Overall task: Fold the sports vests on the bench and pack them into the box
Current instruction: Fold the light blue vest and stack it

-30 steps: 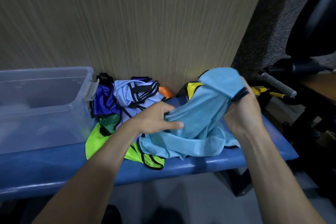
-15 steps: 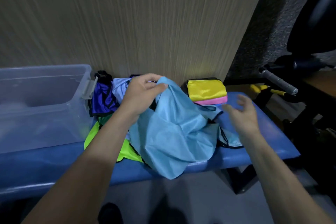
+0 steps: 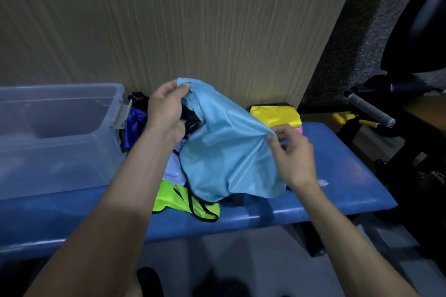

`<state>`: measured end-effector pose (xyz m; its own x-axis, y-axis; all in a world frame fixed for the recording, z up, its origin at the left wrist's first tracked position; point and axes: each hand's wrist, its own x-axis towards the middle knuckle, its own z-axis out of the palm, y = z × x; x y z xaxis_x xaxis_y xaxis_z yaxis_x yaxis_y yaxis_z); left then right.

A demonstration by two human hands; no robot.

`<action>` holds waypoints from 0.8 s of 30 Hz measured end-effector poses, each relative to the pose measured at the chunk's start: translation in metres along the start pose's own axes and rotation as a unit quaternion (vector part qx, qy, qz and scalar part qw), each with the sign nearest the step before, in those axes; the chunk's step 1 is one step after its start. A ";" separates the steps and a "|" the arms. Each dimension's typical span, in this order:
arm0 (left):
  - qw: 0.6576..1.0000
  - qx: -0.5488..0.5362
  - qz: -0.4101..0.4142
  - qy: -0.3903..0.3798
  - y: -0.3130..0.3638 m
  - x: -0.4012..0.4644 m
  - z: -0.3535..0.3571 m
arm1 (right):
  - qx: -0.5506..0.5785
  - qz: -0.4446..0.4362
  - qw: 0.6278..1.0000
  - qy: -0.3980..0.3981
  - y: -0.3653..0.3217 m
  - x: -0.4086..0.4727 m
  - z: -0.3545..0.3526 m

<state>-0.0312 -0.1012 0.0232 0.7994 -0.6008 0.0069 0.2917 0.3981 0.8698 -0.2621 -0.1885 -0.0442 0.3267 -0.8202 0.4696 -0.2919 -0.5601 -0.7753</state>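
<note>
Left hand (image 3: 166,109) — raised, your fingers curled round the top corner of the light blue vest (image 3: 226,152) | right hand (image 3: 293,155) — lower, pinching its right edge | vest stretched between them above the bench (image 3: 337,176), beside the clear box (image 3: 58,132)

Both forearms bare, reached forward from bottom of frame, converging toward middle. Left hand (image 3: 166,109) raised higher and farther out, back of hand toward camera, wrist bent slightly; thumb and fingers curled, grip pinched on top edge of light blue vest (image 3: 226,152). Right hand (image 3: 293,152) lower and nearer, back of hand toward camera, fingers bent, thumb and forefinger pinched on vest's right edge. Hands well apart, cloth stretched between them.
</note>
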 end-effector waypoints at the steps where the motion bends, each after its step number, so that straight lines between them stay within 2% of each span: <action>1: 0.999 -0.026 -0.026 -0.036 -0.001 0.000 -0.001 | 0.032 0.041 0.998 0.016 0.004 0.007 0.000; 3: 0.990 -0.005 -0.081 -0.114 -0.005 0.000 -0.005 | 0.030 0.111 0.993 0.002 0.016 0.012 0.004; 5: 0.978 0.157 -0.069 -0.120 -0.013 0.002 -0.013 | -0.052 0.114 0.992 -0.029 0.028 0.008 0.009; 6: 0.955 0.276 -0.024 -0.105 -0.016 0.002 -0.021 | -0.092 0.091 0.991 -0.038 0.031 0.004 0.011; 8: 0.877 0.463 0.068 -0.107 -0.019 0.001 -0.040 | -0.123 -0.002 0.991 -0.059 0.022 -0.006 0.014; 10: 0.801 0.570 0.064 -0.171 -0.022 0.002 -0.061 | -0.141 -0.103 0.978 -0.112 0.006 -0.019 0.020; 12: 0.720 0.640 0.065 -0.260 -0.028 -0.002 -0.076 | -0.203 -0.154 0.941 -0.222 -0.008 -0.033 0.032; 14: 0.626 0.708 0.122 -0.304 -0.041 -0.009 -0.081 | -0.305 -0.165 0.876 -0.334 -0.013 -0.045 0.048; 15: 0.591 0.727 0.154 -0.313 -0.047 -0.015 -0.080 | -0.338 -0.155 0.853 -0.366 -0.012 -0.049 0.054; 18: 0.520 0.759 0.227 -0.319 -0.065 -0.024 -0.077 | -0.356 -0.103 0.852 -0.370 -0.003 -0.047 0.062; 19: 0.507 0.767 0.236 -0.314 -0.070 -0.024 -0.077 | -0.367 -0.108 0.851 -0.360 0.000 -0.046 0.062; 21: 0.503 0.769 0.247 -0.308 -0.075 -0.024 -0.078 | -0.357 -0.106 0.862 -0.344 0.004 -0.040 0.059; 24: 0.540 0.737 0.253 -0.317 -0.076 -0.022 -0.078 | -0.177 -0.009 0.940 -0.290 0.001 -0.026 0.046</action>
<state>-0.0299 -0.0639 -0.0820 0.1030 -0.9767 0.1883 -0.9893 -0.0809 0.1215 -0.2291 -0.1624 -0.0763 0.7404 -0.6659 0.0916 -0.5285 -0.6610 -0.5328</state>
